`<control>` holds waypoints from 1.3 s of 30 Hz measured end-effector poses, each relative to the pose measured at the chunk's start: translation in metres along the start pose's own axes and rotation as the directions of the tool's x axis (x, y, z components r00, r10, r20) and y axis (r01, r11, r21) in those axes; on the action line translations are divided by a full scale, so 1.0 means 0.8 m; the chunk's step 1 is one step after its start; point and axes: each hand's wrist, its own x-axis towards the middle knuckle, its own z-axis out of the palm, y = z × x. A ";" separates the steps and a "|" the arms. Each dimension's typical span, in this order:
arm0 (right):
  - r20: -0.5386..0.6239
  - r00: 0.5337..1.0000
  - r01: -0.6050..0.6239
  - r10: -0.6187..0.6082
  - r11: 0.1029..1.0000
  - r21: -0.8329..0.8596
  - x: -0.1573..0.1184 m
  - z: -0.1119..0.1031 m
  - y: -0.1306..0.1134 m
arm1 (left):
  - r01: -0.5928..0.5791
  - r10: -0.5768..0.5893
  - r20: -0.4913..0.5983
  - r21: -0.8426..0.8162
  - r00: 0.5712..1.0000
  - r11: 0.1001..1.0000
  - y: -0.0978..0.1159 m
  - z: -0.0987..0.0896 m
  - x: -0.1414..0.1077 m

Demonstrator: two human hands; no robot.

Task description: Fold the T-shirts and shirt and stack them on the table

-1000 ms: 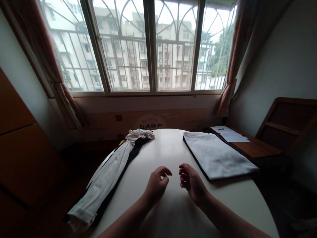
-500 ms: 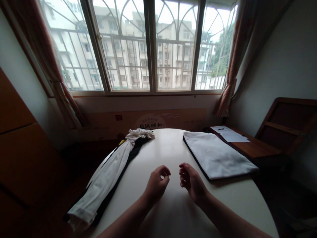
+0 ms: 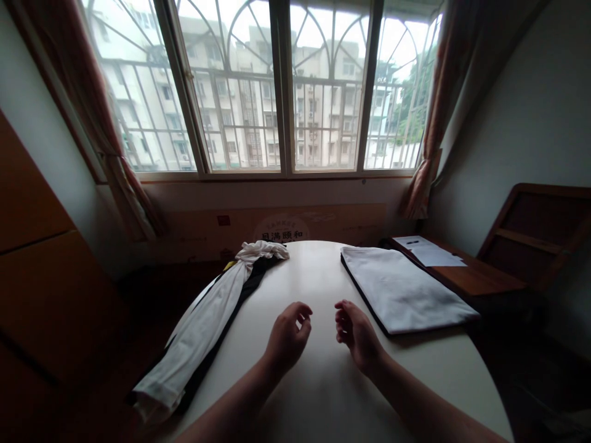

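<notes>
Looks like an idle moment, with left hand [image 3: 287, 338] and right hand [image 3: 362, 338] empty above the counter [image 3: 314, 264], fingers loosely curled and unclamped. Would take an outward reach to get at either cloth: left to the rumpled white cloth [image 3: 207, 320], lying with black cloth [image 3: 252, 283] along the counter's left side, or right to the folded white cloth [image 3: 401, 289], lying flat. Compared with earlier, shows a slightly wider gap between hands; no clear change in the cloths.
</notes>
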 end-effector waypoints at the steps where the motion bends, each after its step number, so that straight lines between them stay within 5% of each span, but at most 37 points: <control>1: -0.001 1.000 0.000 0.000 1.000 0.000 0.000 0.000 0.000 | -0.002 0.002 -0.003 0.002 1.000 1.000 0.000 0.000 0.000; 29: 0.019 0.999 -0.041 0.039 0.994 0.099 0.002 -0.001 -0.002 | 0.023 -0.023 0.034 -0.011 0.999 1.000 -0.005 0.004 0.002; 39: 0.135 0.985 -0.145 0.108 0.942 0.302 0.004 -0.005 -0.004 | 0.000 0.000 0.058 -0.006 0.998 1.000 0.000 0.004 0.001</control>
